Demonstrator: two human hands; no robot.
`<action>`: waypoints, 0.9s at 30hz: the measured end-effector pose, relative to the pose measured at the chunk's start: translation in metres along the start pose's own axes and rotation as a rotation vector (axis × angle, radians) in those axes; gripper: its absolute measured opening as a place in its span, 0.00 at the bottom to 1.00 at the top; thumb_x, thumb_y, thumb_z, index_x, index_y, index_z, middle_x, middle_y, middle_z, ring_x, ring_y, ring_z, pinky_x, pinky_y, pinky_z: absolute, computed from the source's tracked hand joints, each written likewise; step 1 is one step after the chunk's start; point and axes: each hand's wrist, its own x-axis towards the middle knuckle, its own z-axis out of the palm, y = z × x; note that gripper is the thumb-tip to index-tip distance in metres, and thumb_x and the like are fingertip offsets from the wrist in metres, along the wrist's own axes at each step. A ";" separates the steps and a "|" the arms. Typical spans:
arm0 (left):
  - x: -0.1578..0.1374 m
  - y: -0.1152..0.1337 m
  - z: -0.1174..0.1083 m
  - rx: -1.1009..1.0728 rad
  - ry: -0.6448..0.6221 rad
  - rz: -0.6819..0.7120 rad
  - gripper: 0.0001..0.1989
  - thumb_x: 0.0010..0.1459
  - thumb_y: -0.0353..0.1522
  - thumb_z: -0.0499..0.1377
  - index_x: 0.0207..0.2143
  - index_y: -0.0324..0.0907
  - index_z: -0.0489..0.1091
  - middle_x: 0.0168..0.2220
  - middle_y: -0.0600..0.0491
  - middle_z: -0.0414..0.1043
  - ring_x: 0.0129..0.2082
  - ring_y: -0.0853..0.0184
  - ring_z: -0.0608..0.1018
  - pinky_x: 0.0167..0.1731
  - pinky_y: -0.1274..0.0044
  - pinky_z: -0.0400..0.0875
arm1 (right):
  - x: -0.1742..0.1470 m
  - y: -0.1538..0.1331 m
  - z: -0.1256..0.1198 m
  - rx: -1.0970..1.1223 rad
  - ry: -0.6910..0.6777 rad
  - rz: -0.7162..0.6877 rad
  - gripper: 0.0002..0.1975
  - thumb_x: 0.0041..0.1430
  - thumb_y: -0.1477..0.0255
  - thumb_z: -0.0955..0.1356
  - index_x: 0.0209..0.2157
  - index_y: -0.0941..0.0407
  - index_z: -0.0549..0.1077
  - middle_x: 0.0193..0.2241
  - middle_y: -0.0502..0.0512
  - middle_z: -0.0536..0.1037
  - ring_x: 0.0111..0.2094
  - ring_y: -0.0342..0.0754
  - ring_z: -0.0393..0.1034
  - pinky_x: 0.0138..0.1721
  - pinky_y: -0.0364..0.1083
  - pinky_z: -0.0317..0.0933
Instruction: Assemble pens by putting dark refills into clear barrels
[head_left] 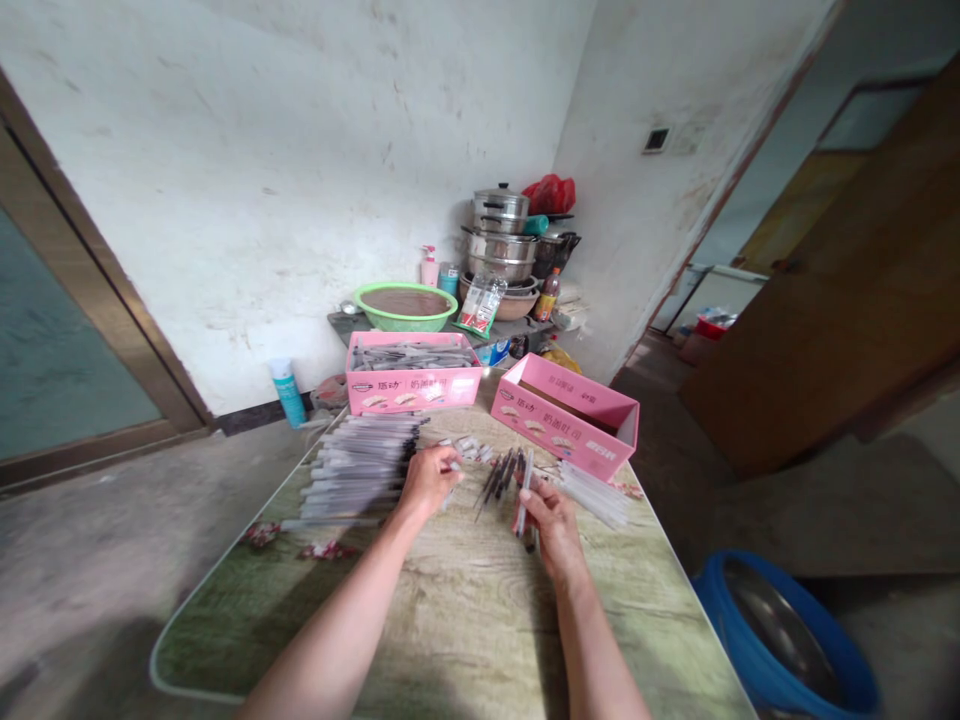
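Wood-grain bench (480, 610); clock centred between the two hands, twelve toward the wall.

Right hand (553, 515), at three: grasping a slim clear tube (527, 470) between thumb and fingers, its far end toward twelve. Something red and dark shows beneath, too covered for me to name.

Left hand (431, 477), at ten: fingertips drawn together near something small and pale. From where I stand, cannot tell whether it is gripped.

Dark thin rods (504, 474) lie fanned at one, just beside the right hand. Small white pieces (472, 448) scatter at twelve. Loose clear tubes (592, 492) lie farther out at three. Long row of slender sticks (360, 465) at nine to ten, side by side. Pink box (412, 392) at eleven holds more sticks; second pink box (551, 425) at one.

My judgement on handling: pinch lightly, as thin plastic likely flexes and rolls. Grip mid-length, leaving the far end exposed and in sight. Keep the right hand's fingers off the fanned rods, which could easily scatter.
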 end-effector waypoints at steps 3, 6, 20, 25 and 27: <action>0.000 0.001 0.003 -0.414 -0.018 -0.137 0.09 0.42 0.28 0.66 0.31 0.37 0.76 0.24 0.54 0.73 0.24 0.70 0.71 0.26 0.79 0.63 | -0.003 0.000 0.002 -0.083 -0.086 0.036 0.18 0.55 0.62 0.70 0.42 0.60 0.76 0.13 0.45 0.68 0.13 0.39 0.57 0.15 0.39 0.51; -0.002 0.002 0.004 -0.662 -0.042 -0.197 0.12 0.41 0.33 0.69 0.31 0.37 0.77 0.26 0.51 0.75 0.25 0.71 0.71 0.27 0.79 0.64 | -0.005 -0.001 0.004 -0.133 -0.196 0.057 0.17 0.57 0.61 0.67 0.40 0.61 0.76 0.13 0.44 0.66 0.12 0.38 0.54 0.16 0.39 0.48; -0.004 0.009 0.005 -0.748 -0.155 -0.133 0.19 0.47 0.39 0.68 0.41 0.38 0.78 0.38 0.46 0.78 0.29 0.71 0.74 0.31 0.79 0.66 | -0.004 0.003 0.004 -0.284 -0.269 0.065 0.18 0.59 0.59 0.65 0.36 0.60 0.77 0.11 0.40 0.54 0.14 0.38 0.41 0.17 0.41 0.35; -0.006 0.015 0.006 -0.657 -0.144 -0.090 0.18 0.47 0.37 0.68 0.40 0.37 0.78 0.36 0.46 0.78 0.31 0.68 0.74 0.32 0.78 0.66 | -0.004 0.002 0.005 -0.319 -0.261 0.068 0.18 0.59 0.58 0.66 0.35 0.60 0.77 0.12 0.41 0.54 0.14 0.38 0.42 0.17 0.41 0.36; -0.007 0.016 0.008 -0.629 -0.145 -0.075 0.17 0.47 0.37 0.67 0.40 0.38 0.79 0.34 0.47 0.78 0.31 0.67 0.74 0.32 0.77 0.66 | -0.004 0.002 0.006 -0.327 -0.253 0.064 0.18 0.58 0.58 0.66 0.34 0.59 0.77 0.12 0.41 0.53 0.15 0.38 0.42 0.17 0.41 0.37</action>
